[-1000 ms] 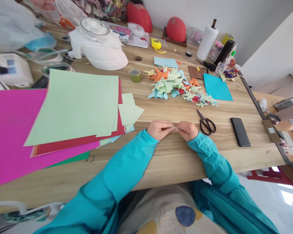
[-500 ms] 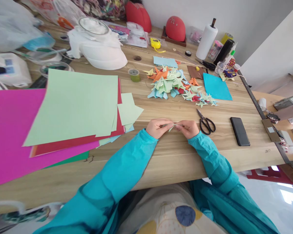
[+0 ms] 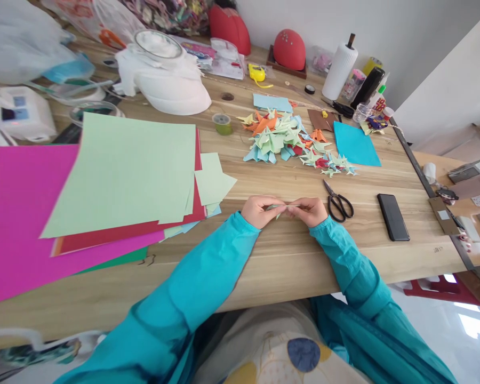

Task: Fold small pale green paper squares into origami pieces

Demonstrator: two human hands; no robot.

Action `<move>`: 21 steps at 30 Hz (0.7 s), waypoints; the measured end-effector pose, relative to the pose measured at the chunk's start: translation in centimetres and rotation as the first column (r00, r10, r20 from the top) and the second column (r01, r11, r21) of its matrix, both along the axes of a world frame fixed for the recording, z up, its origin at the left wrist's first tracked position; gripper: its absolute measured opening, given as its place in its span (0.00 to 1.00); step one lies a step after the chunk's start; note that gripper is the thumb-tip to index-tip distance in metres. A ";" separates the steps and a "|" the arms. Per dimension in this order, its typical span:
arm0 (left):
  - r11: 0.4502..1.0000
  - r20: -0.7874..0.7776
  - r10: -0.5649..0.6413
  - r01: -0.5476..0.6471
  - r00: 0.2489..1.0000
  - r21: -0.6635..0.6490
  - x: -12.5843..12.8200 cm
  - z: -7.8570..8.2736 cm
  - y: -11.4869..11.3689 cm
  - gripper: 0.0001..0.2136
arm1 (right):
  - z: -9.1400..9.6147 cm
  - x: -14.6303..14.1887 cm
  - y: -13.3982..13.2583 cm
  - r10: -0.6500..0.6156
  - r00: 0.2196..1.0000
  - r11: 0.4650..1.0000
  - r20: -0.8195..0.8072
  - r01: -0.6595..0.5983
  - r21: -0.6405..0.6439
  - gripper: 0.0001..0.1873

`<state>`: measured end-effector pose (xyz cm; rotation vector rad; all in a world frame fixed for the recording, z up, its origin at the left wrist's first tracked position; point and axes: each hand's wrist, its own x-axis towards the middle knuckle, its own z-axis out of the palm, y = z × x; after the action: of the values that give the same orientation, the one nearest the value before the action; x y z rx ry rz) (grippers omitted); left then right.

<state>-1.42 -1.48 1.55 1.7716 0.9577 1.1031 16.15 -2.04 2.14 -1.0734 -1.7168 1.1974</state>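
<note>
Between my fingertips is a small piece of folded light green paper, mostly hidden by the fingers. My left hand pinches it from the left, and my right hand pinches it from the right, with the fingertips almost meeting. Both hands are low over the wooden table. Beyond them lies a heap of folded paper cranes in green, orange, blue and red. Black-handled scissors rest just right of my right hand. Small pale green paper squares lie to the left.
Large coloured paper sheets are stacked on the left. A phone and a blue paper square lie on the right. A thread spool, a yellow tape measure and a white cap stand farther back.
The hands keep their pinch on the green paper with only a tiny shift of the fingers. The whole view has moved slightly; the objects on the table stay put.
</note>
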 end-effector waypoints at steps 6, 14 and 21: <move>0.977 0.104 0.001 0.021 0.995 -0.210 0.3 0.2 -0.1 0.08 | -0.1 -0.1 0.0 -0.016 0.999 0.998 -0.032 0.014 -0.058 0.17; 0.620 0.315 0.129 0.172 0.940 -0.765 0.5 0.7 0.1 0.12 | -0.1 -0.1 0.2 -0.086 0.990 0.969 -0.115 0.057 -0.241 0.18; 0.500 0.299 0.133 0.196 0.945 -0.843 0.0 1.3 0.6 0.08 | -0.6 -0.1 0.5 -0.098 0.989 0.948 -0.114 0.057 -0.313 0.20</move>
<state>-1.38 -0.85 2.82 0.7119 1.0008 0.6304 16.08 -1.52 1.58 -1.2069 -1.4048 1.4852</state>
